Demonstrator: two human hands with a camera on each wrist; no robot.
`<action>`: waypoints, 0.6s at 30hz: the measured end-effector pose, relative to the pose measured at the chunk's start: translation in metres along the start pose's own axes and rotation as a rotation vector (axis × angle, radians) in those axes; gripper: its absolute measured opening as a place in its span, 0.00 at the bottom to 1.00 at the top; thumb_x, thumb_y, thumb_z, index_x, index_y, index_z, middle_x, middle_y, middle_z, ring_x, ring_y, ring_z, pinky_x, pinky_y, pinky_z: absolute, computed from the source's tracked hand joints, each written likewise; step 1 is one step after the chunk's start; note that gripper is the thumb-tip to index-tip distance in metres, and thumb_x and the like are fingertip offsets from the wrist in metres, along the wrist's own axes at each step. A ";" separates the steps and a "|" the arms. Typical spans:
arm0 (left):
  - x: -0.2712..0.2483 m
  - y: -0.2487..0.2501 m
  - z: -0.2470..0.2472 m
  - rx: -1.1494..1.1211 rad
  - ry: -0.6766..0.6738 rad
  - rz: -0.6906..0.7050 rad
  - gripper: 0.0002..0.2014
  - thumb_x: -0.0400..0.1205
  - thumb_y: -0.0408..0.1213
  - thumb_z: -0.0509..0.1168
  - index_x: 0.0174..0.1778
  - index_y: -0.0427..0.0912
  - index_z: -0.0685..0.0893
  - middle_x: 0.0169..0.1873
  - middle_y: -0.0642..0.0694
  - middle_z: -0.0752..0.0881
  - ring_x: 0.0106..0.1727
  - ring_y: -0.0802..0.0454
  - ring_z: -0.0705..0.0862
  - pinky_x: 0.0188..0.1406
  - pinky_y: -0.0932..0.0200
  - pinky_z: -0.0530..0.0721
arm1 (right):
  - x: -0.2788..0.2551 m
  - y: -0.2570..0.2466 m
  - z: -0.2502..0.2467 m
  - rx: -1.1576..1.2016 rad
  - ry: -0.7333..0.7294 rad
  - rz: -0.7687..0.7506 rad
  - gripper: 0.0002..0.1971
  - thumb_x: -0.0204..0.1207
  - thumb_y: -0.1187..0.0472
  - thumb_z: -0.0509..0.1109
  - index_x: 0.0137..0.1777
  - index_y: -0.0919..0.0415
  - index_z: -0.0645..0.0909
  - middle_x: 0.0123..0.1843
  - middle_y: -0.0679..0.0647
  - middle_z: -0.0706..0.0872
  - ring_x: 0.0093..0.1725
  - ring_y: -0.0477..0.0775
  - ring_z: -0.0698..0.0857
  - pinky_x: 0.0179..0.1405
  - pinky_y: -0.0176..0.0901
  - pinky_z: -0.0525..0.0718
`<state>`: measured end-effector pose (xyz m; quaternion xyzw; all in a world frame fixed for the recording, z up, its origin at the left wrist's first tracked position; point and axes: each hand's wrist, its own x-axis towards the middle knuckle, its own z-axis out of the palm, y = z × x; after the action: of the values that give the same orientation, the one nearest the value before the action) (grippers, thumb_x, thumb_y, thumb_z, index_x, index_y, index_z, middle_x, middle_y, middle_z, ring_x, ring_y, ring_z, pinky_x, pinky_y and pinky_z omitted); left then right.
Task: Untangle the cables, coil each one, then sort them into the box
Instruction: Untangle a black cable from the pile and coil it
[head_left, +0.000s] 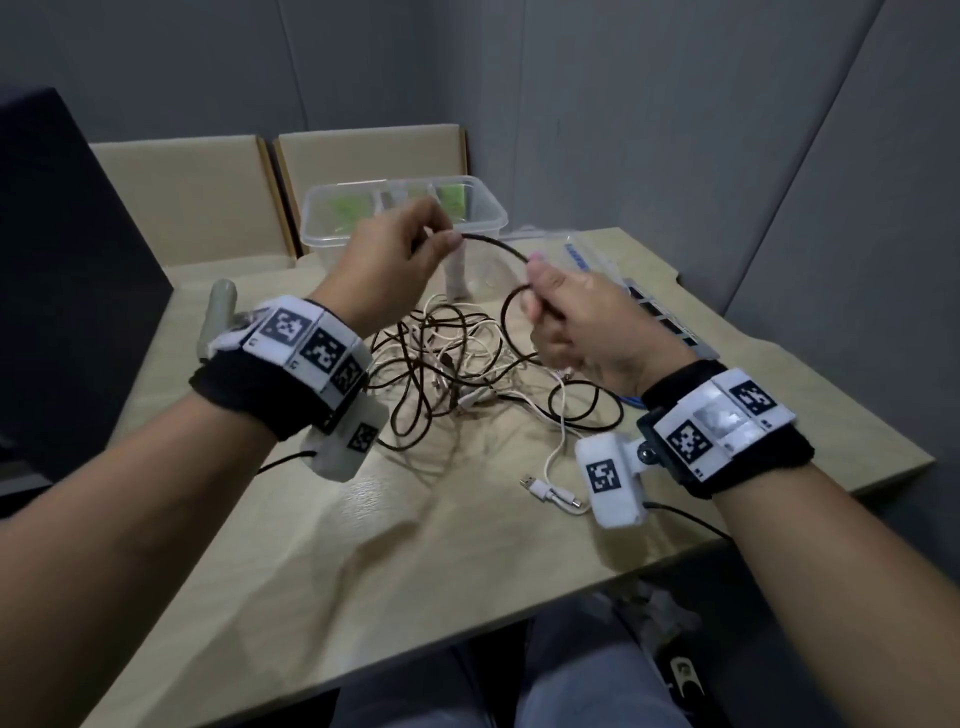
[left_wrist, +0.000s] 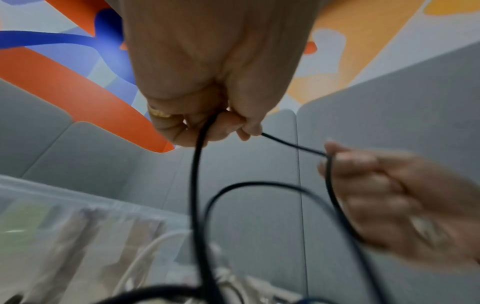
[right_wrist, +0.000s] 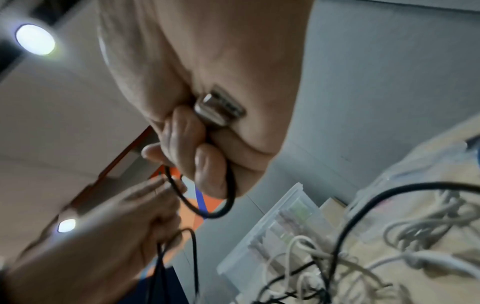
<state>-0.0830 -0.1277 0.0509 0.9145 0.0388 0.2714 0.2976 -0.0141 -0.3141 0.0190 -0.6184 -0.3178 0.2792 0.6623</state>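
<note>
A black cable (head_left: 498, 247) arcs between both hands above the table. My left hand (head_left: 400, 260) pinches it between thumb and forefinger (left_wrist: 249, 127), and the cable (left_wrist: 194, 185) drops from there toward the pile. My right hand (head_left: 566, 312) grips a small loop of the same cable (right_wrist: 207, 214) with its metal USB plug (right_wrist: 221, 109) held in the fist. Below lies a tangle of black and white cables (head_left: 447, 364). The clear plastic box (head_left: 483, 202) with dividers stands behind the hands.
A white USB cable end (head_left: 550, 491) lies loose near my right wrist. The box lid (head_left: 582, 254) and a grey strip with dark squares (head_left: 670, 322) lie at the right. A dark monitor (head_left: 67, 270) stands on the left. The table's front edge (head_left: 363, 670) is near my knees.
</note>
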 end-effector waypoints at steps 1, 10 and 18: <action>-0.004 -0.002 0.005 0.029 -0.037 0.002 0.05 0.85 0.42 0.60 0.46 0.46 0.78 0.27 0.53 0.75 0.26 0.58 0.70 0.23 0.65 0.68 | 0.002 -0.003 -0.003 0.083 0.035 -0.030 0.20 0.86 0.49 0.54 0.36 0.58 0.74 0.19 0.46 0.64 0.18 0.45 0.60 0.19 0.37 0.56; -0.054 -0.002 0.048 0.172 -0.755 0.059 0.04 0.85 0.39 0.57 0.53 0.45 0.76 0.28 0.57 0.77 0.28 0.59 0.79 0.29 0.69 0.73 | 0.017 -0.018 -0.009 0.521 0.313 -0.191 0.17 0.88 0.57 0.52 0.47 0.64 0.79 0.56 0.64 0.87 0.57 0.61 0.88 0.52 0.54 0.88; -0.036 0.010 0.008 0.141 -0.685 0.069 0.07 0.83 0.43 0.62 0.42 0.46 0.80 0.27 0.54 0.78 0.25 0.62 0.75 0.27 0.67 0.74 | 0.019 0.010 -0.010 -0.565 0.322 -0.071 0.12 0.85 0.58 0.58 0.50 0.53 0.84 0.60 0.54 0.87 0.65 0.47 0.82 0.60 0.34 0.78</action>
<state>-0.1108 -0.1486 0.0341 0.9715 -0.0756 -0.0445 0.2201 0.0060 -0.3050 0.0102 -0.8025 -0.2950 0.0554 0.5156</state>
